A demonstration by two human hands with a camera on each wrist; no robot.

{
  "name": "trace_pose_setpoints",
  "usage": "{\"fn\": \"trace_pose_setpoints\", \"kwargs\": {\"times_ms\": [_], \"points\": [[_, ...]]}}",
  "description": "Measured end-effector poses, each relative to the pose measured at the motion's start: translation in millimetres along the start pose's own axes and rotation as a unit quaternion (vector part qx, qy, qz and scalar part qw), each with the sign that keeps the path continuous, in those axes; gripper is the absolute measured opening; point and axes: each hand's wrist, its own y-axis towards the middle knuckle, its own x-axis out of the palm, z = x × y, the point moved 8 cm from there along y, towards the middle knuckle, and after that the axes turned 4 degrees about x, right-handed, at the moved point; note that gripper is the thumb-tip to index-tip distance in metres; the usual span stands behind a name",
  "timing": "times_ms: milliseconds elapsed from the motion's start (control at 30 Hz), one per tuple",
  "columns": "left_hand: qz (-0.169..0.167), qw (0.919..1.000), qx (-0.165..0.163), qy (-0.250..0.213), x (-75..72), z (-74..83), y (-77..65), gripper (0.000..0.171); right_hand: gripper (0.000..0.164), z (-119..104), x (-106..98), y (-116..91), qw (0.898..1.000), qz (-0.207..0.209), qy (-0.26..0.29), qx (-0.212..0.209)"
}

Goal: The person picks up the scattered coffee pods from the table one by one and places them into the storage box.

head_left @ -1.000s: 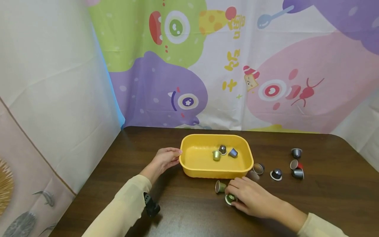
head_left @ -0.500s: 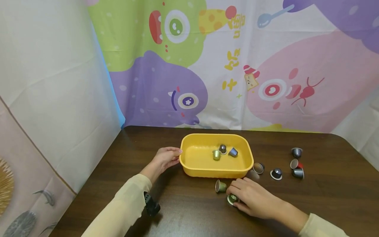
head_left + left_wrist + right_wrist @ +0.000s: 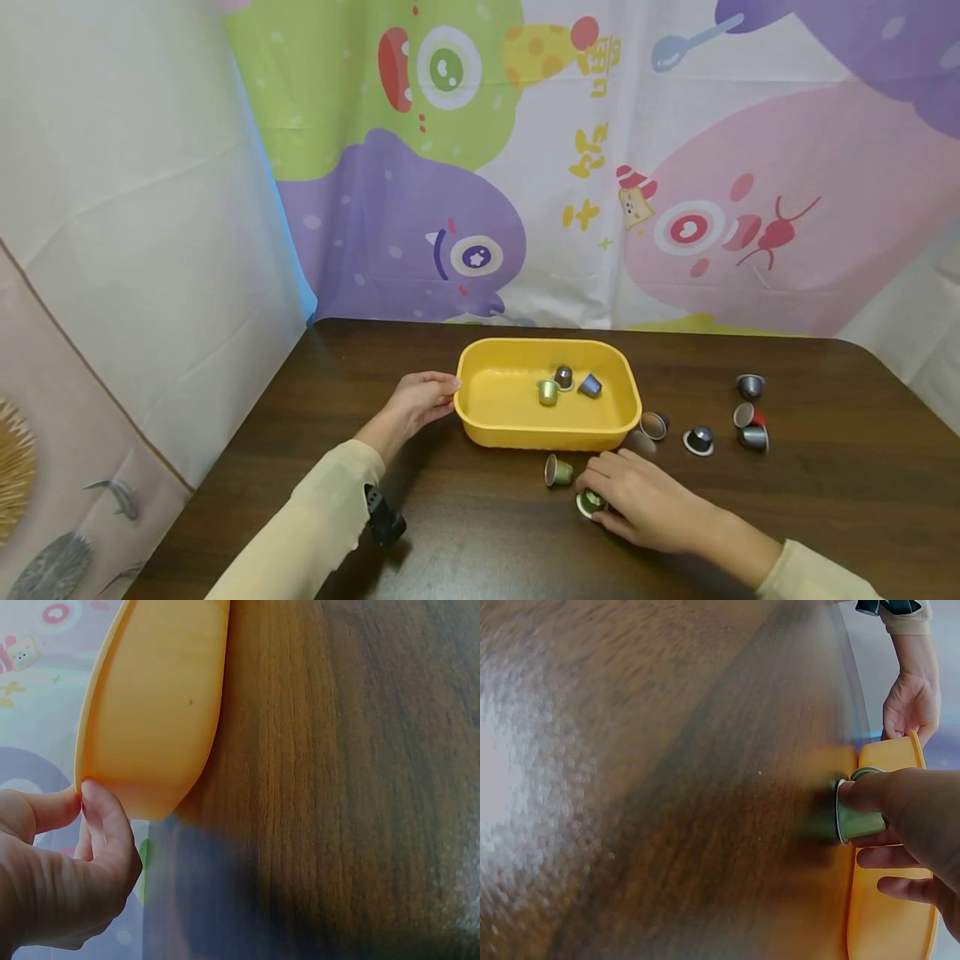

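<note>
A yellow plastic basin (image 3: 480, 437) stands on the dark wooden table. My left hand (image 3: 416, 404) pinches its left rim between thumb and fingers, as the left wrist view also shows. In front of the basin, my right hand (image 3: 637, 504) holds a green coffee capsule (image 3: 590, 502) between thumb and fingers, its rim downward at the tabletop. Another green capsule (image 3: 558, 472) lies on its side just left of it. Inside the basin are a light green capsule (image 3: 547, 392), a dark capsule (image 3: 564, 377) and a blue capsule (image 3: 590, 386).
Right of the basin lie a capsule on its side (image 3: 654, 426) and a dark upright capsule (image 3: 700, 440). Farther right are a red capsule (image 3: 748, 415) and two dark grey ones. A cartoon-printed curtain (image 3: 570, 283) hangs behind the table.
My right hand has shifted slightly to the right with the green capsule. My left hand and the basin have stayed put.
</note>
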Motion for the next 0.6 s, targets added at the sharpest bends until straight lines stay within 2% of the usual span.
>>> {"fn": "trace_pose_setpoints", "kwargs": {"times_ms": [167,600], "points": [[0.002,1.0,-0.003,-0.001,0.5,-1.2,-0.8,0.026,0.031,-0.5,0.9,-0.3,1.0,0.002,-0.004,-0.002],[-0.004,0.9998,0.015,-0.009,1.4,1.2,-0.5,0.028,0.031,1.0,-4.3,1.6,1.0,0.016,-0.008,0.002]]}}
